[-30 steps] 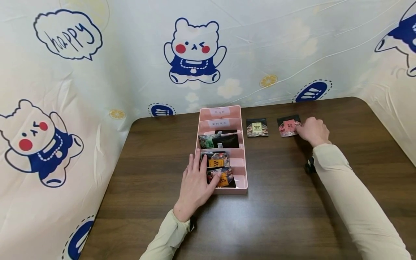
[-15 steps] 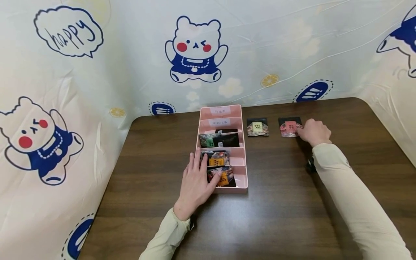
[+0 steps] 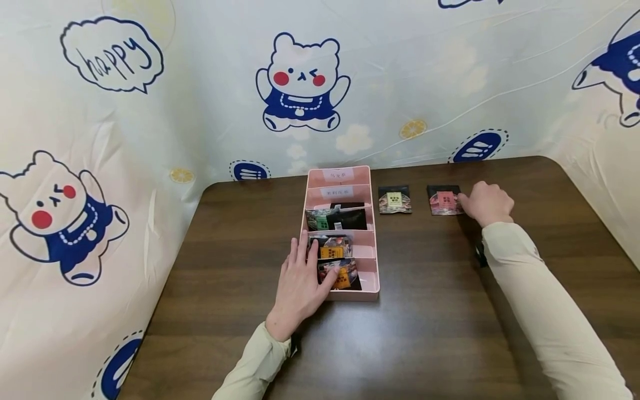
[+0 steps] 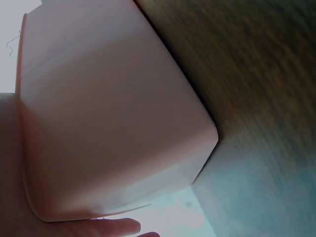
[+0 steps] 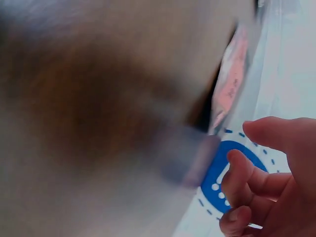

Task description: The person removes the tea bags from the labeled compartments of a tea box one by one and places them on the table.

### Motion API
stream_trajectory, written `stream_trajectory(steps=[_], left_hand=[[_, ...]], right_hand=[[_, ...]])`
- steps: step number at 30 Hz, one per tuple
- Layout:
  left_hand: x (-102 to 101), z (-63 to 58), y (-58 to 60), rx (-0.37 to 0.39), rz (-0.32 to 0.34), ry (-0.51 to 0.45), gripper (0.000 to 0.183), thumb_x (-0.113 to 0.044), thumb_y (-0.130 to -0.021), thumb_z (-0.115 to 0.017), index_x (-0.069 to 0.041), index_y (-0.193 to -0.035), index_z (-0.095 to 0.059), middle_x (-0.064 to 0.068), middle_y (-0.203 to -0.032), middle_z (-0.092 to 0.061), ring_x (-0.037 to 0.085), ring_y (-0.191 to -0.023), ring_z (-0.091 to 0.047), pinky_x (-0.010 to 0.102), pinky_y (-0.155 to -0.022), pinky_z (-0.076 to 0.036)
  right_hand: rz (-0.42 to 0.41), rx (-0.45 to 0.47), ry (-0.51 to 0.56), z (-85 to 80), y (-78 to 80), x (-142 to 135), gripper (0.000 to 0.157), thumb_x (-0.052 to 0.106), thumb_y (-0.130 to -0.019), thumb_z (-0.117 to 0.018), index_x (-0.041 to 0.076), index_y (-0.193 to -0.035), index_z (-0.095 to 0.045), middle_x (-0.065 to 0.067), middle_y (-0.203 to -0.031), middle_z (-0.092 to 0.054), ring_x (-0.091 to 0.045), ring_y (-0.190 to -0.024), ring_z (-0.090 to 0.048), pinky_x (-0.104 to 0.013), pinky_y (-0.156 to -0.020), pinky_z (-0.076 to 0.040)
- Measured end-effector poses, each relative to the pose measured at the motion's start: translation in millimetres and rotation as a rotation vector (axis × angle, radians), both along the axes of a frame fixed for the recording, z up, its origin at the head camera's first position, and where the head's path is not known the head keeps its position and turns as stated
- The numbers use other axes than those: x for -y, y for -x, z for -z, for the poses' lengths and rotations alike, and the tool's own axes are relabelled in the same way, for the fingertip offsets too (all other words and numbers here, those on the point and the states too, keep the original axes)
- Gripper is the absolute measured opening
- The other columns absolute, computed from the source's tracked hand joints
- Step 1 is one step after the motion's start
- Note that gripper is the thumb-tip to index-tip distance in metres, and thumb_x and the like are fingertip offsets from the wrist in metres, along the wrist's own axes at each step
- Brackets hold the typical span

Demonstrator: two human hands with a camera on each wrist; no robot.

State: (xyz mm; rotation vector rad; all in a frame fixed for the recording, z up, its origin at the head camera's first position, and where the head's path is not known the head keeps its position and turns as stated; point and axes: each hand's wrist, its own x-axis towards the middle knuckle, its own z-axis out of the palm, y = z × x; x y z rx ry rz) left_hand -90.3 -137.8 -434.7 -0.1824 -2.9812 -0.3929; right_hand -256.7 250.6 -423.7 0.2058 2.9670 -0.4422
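A dark brown wood-grain table (image 3: 425, 311) with rounded far corners carries a pink compartmented box (image 3: 364, 243). Just right of the box, beside its far half, lies a green-labelled packet (image 3: 394, 200); farther right of the box, roughly level with that packet, lies a pink-labelled packet (image 3: 444, 201).

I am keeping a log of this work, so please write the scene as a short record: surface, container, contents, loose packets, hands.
Surface: brown table
Container: pink box, divided into compartments
Contents: orange-labelled packets in the two nearest compartments; a green-labelled packet and a black packet in the middle one
Loose packets: yellow-labelled packet, then pink-labelled packet, right of the box
Left hand: on the box's left side
Right hand: at the pink-labelled packet's right edge; contact unclear
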Motion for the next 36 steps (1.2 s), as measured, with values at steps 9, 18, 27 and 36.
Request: stream_trajectory(steps=[9,18,27,36], left_hand=[[2,1.1,-1.1,0.010,-0.011,-0.002,0.079,-0.068,-0.083,-0.025,-0.012,-0.138,-0.035,0.004,-0.152,-0.007,0.031,-0.137,-0.014,0.054,-0.099,-0.030],[1,0.8,-0.3,0.001,-0.011,-0.001,0.076,-0.066,-0.084,-0.030,-0.013,-0.138,-0.035,0.004,-0.152,-0.007,0.031,-0.137,-0.013,0.054,-0.099,-0.030],[1,2.0,0.8,-0.015,0.002,0.005,0.076,-0.065,-0.084,-0.032,-0.012,-0.137,-0.036,0.005,-0.152,-0.010,0.032,-0.137,-0.016,0.053,-0.098,-0.032],[2,3.3,0.4,-0.031,0.006,0.009,0.075,-0.065,-0.084,-0.029,-0.012,-0.137,-0.037,0.005,-0.152,-0.010,0.033,-0.136,-0.017,0.053,-0.097,-0.033]], right_hand=[[-0.234,-0.239,0.130,-12.2,9.6,41,0.029,0.030,-0.088,-0.048,0.005,-0.083,-0.062,-0.012,-0.076,-0.061,-0.027,-0.071,-0.051,-0.038,-0.052,-0.040],[-0.714,-0.464,0.218,-32.1,10.6,129,0.021,0.024,-0.089,-0.052,0.009,-0.097,-0.064,-0.006,-0.095,-0.065,-0.022,-0.087,-0.049,-0.039,-0.079,-0.038],[-0.914,-0.366,-0.004,-26.0,8.1,182,0.024,0.019,-0.092,-0.044,0.008,-0.104,-0.061,-0.005,-0.097,-0.063,-0.023,-0.093,-0.050,-0.040,-0.086,-0.037],[-0.950,-0.230,-0.041,-18.5,11.1,203,0.028,0.027,-0.095,-0.034,0.013,-0.088,-0.058,-0.003,-0.081,-0.059,-0.023,-0.084,-0.056,-0.040,-0.083,-0.041]])
